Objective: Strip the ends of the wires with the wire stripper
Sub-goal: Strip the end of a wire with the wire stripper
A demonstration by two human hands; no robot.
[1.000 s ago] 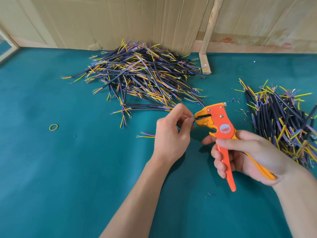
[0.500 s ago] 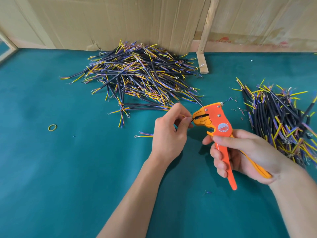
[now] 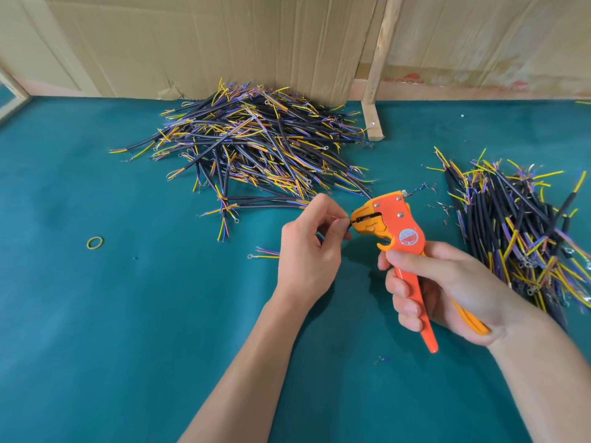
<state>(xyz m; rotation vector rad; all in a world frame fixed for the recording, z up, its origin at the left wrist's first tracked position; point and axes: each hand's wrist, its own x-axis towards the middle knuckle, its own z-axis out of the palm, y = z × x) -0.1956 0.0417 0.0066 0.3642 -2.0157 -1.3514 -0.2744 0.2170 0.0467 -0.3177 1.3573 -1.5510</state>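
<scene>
Left hand pinches one wire, end fed rightward into the stripper's beak, wire roughly in line with it. Right hand wraps the handles, not squeezed fully. Likely next: squeeze.

Orange wire stripper held upright-tilted, nose left, clamped on a thin wire end. Loose wire pile behind, 2nd wire pile to the right.
</scene>
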